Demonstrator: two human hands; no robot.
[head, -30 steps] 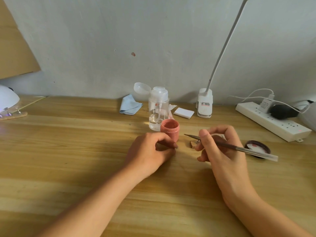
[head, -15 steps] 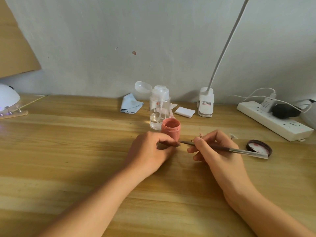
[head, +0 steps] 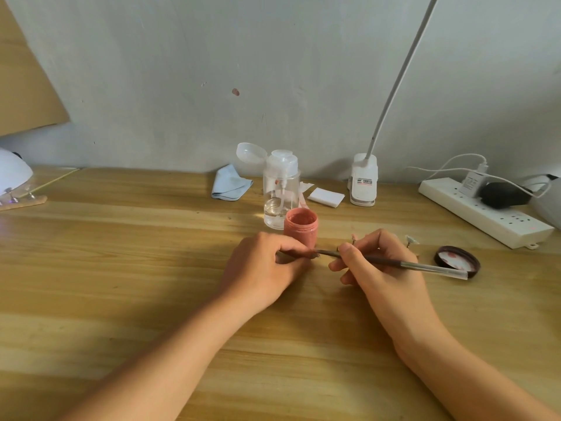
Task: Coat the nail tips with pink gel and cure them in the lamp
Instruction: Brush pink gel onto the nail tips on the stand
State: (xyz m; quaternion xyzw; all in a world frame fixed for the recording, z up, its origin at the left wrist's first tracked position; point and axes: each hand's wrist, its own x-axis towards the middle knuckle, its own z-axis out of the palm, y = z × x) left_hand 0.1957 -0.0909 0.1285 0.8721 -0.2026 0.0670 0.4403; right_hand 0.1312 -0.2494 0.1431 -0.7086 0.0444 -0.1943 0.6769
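Two bare hands are meeting near the middle of the wooden worktop (head: 121, 268). The left hand (head: 264, 265) is resting on the wood with its fingers curled in, thumb and forefinger pinching a thin stick (head: 296, 253). The end of the stick is pointing right and carrying something too small to make out. The right hand (head: 385, 268) is pinching a slender brush (head: 394, 262) like a pen, its other fingers curling underneath. The bristle end is touching the end of the stick, and the clear handle end is crossing in front of the dark jar lid (head: 457, 261), which is lying inside-up toward the right edge with pink smears in it. The open pink gel jar (head: 300, 227) is standing upright just beyond the left hand's fingers, toward the far edge. Right behind it a clear pump bottle (head: 280, 196) is standing with its flip cap open and a little liquid at the bottom; whether the two are touching cannot be told. Two small stands (head: 410, 239) are poking up close to the right hand. Along the far edge a blue cloth (head: 229, 185), a white pad (head: 326, 196) and a white clip light (head: 363, 183) are sitting in a row. A power strip (head: 482, 211) is lying at the far right corner. The white curing lamp (head: 12, 174) is showing partly at the left edge, well apart from the hands.
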